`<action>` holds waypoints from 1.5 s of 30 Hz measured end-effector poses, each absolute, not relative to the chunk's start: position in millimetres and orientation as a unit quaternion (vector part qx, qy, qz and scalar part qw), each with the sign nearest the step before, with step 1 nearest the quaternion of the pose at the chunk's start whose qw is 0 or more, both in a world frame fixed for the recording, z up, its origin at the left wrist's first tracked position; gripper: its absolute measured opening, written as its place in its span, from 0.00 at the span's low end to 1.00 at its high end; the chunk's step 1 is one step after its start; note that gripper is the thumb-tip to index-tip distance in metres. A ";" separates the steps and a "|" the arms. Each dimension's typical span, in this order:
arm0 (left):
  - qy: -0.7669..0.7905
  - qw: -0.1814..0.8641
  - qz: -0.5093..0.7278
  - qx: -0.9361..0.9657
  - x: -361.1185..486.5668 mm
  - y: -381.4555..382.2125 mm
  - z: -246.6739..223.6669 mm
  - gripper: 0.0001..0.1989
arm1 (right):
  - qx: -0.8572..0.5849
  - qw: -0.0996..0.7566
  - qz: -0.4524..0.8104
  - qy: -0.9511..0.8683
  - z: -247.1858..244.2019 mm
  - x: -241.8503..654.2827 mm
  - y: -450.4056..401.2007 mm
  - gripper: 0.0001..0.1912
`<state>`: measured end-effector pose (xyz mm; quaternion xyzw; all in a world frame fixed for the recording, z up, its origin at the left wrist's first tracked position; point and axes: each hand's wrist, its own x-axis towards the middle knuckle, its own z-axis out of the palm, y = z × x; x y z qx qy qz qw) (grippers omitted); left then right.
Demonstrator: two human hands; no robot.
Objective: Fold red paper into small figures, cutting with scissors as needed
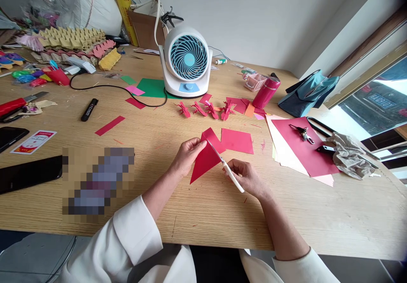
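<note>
My left hand [188,155] pinches a sheet of red paper [203,160] by its left upper edge, just above the table. Closed round white-handled scissors [234,177], my right hand [246,177] holds their blades against the same sheet, pointing up and left toward my left thumb. A second red paper piece [238,141] lies flat just beyond the scissors. Past it stand several folded red paper figures [211,110] in a row. A narrow red paper strip [110,126] rests to the left.
A white fan [187,62] stands at the back on green paper [151,88]. On the right are a red bottle [266,92], a teal bag [307,94] and stacked paper sheets [302,145] with keys. Phones, a black marker [89,110] and a red-handled knife [19,104] lie left.
</note>
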<state>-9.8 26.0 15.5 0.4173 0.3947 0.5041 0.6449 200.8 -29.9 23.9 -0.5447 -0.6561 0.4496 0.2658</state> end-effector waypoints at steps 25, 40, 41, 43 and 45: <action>0.379 0.638 0.459 0.489 -5.1 19.3 23.0 0.19 | -0.530 0.284 0.475 -0.642 28.5 196.1 -31.8 0.19; 0.378 0.656 0.427 0.495 -5.8 20.7 17.3 0.16 | -0.541 0.275 0.459 -0.649 26.1 196.1 -31.1 0.21; 0.376 0.657 0.424 0.497 -5.5 20.3 17.3 0.16 | -0.540 0.275 0.458 -0.650 25.7 196.2 -31.0 0.21; 0.376 0.658 0.422 0.498 -5.1 19.8 17.6 0.16 | -0.539 0.276 0.458 -0.651 25.0 196.3 -30.9 0.22; 0.378 0.656 0.423 0.498 -4.8 19.4 18.1 0.16 | -0.538 0.279 0.457 -0.651 24.5 196.3 -30.9 0.22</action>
